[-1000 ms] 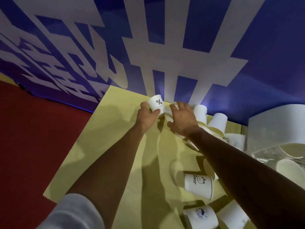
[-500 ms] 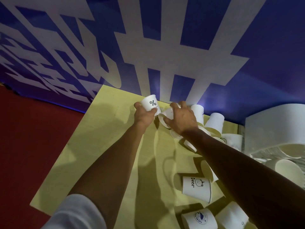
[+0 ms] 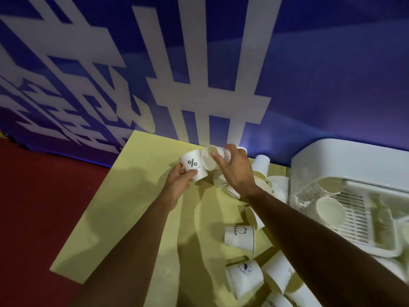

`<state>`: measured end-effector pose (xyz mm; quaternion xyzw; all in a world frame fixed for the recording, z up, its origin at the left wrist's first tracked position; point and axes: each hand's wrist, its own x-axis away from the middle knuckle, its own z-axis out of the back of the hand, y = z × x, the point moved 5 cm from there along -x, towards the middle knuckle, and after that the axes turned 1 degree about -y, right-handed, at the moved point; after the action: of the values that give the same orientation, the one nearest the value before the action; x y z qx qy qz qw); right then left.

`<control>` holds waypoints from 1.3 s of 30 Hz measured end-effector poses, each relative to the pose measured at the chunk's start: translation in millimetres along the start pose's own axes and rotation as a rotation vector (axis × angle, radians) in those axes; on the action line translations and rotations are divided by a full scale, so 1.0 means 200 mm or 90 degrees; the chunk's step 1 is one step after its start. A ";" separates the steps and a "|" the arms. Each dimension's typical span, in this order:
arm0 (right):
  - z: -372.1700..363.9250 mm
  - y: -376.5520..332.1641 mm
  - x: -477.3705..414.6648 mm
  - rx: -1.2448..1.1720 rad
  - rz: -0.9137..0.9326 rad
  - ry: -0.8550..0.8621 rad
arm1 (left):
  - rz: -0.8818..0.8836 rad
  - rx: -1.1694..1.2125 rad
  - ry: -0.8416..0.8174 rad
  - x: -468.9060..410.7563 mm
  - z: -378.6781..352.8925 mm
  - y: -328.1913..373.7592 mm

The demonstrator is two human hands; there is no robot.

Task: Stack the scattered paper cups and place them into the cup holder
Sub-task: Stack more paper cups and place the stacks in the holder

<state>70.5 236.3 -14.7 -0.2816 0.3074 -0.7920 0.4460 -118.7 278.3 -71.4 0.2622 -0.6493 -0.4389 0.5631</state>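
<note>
My left hand grips a white paper cup with a percent sign, held upside down above the yellow table. Right beside it my right hand holds a second white cup on its side, its open mouth turned toward the first cup. The two cups almost touch. Several more white cups lie scattered on the table, among them a "Bear" cup and a cup with a blue round logo. The white cup holder stands at the right with cups inside.
A blue banner with large white letters hangs behind the table. Red floor lies left of the table's edge. More cups pile up between my right hand and the holder.
Both hands have lifted their cups off the table. The right hand now holds its cup tipped sideways, close to the percent-sign cup. The camera has shifted right, showing more of the holder.
</note>
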 end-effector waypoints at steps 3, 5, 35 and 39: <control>0.14 0.00 0.09 -0.029 -0.006 0.002 | 0.001 0.019 -0.039 0.14 -0.11 0.04; 0.23 0.00 0.14 -0.056 -0.004 -0.014 | -0.011 0.032 -0.064 0.22 -0.19 0.08; 1.09 0.96 0.85 -0.156 -0.043 0.180 | 0.002 -0.203 -0.205 0.79 -1.16 -0.04; 1.06 0.97 0.80 -0.174 -0.049 0.194 | 0.011 -0.217 -0.194 0.80 -1.14 -0.06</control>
<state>255.2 -34.3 7.2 -0.2281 0.4651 -0.7929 0.3210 63.0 76.1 -5.8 0.0886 -0.6458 -0.5718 0.4982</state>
